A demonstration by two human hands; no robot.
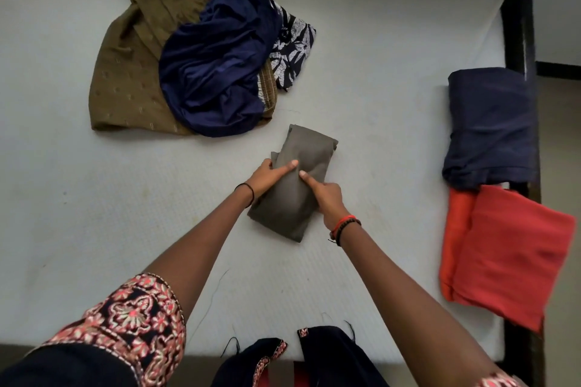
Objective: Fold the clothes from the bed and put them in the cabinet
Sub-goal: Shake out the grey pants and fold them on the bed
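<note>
Now left hand (267,176) and right hand (327,201) each pinch the grey garment (283,214) mid-length, its long axis running forward-right past either grip.

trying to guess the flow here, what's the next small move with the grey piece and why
Probably lift the grey garment and set it at the right, beside the folded navy piece and red piece. It already looks fully folded into a compact bundle, and the left hand and right hand both grip it.
</note>
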